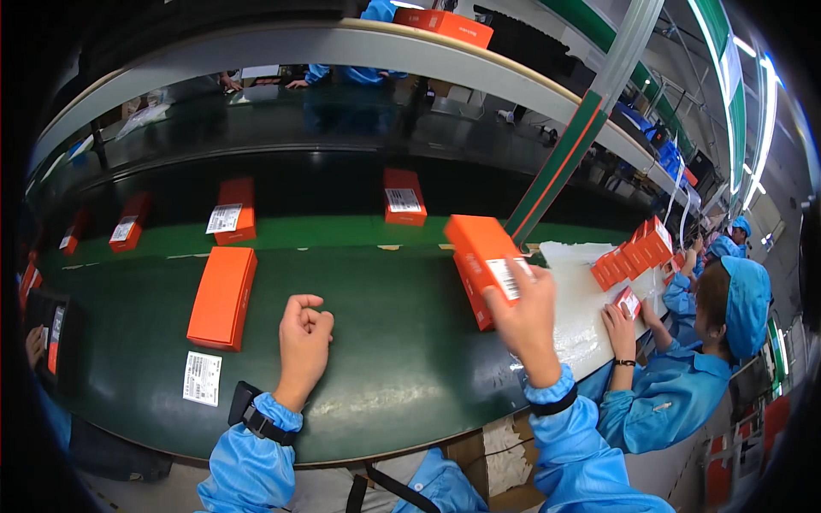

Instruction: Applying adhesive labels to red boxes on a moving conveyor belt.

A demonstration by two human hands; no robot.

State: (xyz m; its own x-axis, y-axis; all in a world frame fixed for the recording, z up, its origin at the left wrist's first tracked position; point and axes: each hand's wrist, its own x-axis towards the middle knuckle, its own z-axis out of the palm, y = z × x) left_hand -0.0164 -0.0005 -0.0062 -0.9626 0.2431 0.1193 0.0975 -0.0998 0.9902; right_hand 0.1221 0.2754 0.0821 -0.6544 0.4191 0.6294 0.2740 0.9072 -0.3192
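Note:
My right hand point(523, 321) grips an orange box point(479, 237) with a white label, tilted above the green work surface. Just below it, partly hidden, is another orange box point(473, 293). My left hand point(305, 342) hovers over the surface with its fingers curled in, and nothing shows in it. To its left lies a plain-topped orange box point(221, 297). Near that box's lower end is a white printed label sheet point(202, 378).
Several labelled orange boxes, among them one box point(404, 197), sit along the green conveyor belt point(316, 231) beyond. A green-and-grey post point(560, 167) rises at right. A co-worker in blue point(684, 368) handles a small box beside stacked orange boxes point(633, 254).

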